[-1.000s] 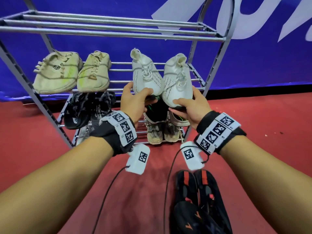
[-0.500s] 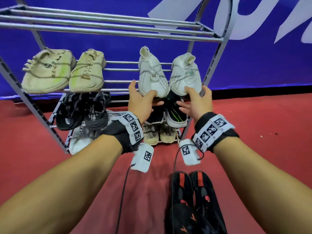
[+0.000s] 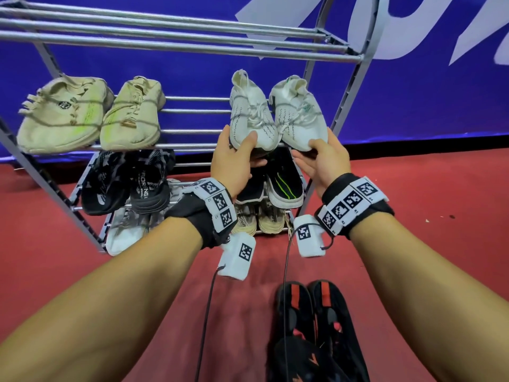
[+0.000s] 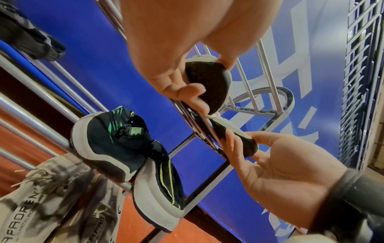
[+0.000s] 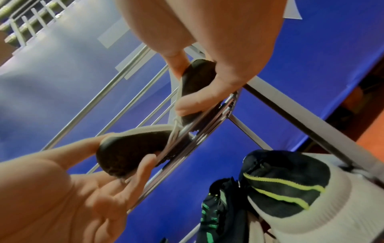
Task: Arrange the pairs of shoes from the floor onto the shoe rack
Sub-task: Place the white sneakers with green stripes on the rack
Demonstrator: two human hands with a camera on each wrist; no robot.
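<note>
A pair of white knit sneakers sits at the right end of the shoe rack's (image 3: 190, 146) middle shelf, toes over the front rail. My left hand (image 3: 249, 150) grips the toe of the left white shoe (image 3: 253, 117), thumb on top and fingers under the dark sole (image 4: 207, 82). My right hand (image 3: 311, 154) grips the toe of the right white shoe (image 3: 297, 114) the same way, with its sole (image 5: 197, 85) showing from below. A black and red pair (image 3: 311, 321) lies on the red floor near my right arm.
A beige pair (image 3: 91, 114) fills the middle shelf's left end. Below are a black pair (image 3: 124, 183) and dark shoes with green stripes (image 3: 283, 183). The bottom level holds tan shoes (image 3: 259, 219) and pale shoes (image 3: 126, 235). The top shelf (image 3: 165, 37) holds nothing. A blue banner hangs behind.
Both hands have pushed the white pair back onto the middle shelf and a little to the right. They still hold the toes.
</note>
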